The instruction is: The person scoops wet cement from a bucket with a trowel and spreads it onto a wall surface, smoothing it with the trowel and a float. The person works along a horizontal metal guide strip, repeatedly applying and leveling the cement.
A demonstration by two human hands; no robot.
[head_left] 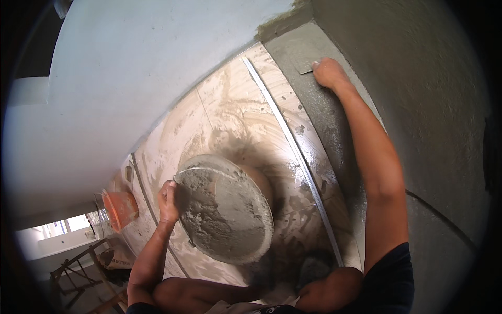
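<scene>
My left hand point(168, 202) is closed on the left rim of a round bucket point(271, 219) that stands tilted on the tiles. Grey wet mortar point(225, 222) fills much of it. Far to the right, my right hand point(330, 73) is closed round a flat trowel point(305, 70); only part of its thin blade shows, and the handle is hidden by my fingers. The blade lies on a strip of wet grey mortar point(308, 44) along the foot of the right wall, smoother toward the far corner and rougher nearer me.
A long metal straightedge point(293, 138) lies on the mortar-smeared tile floor point(209, 112) between bucket and strip. A rendered grey wall point(418, 89) rises at the right, a pale wall point(146, 57) at the left. An orange bucket point(120, 209), a sack point(114, 260) and a wooden frame point(78, 272) stand back left.
</scene>
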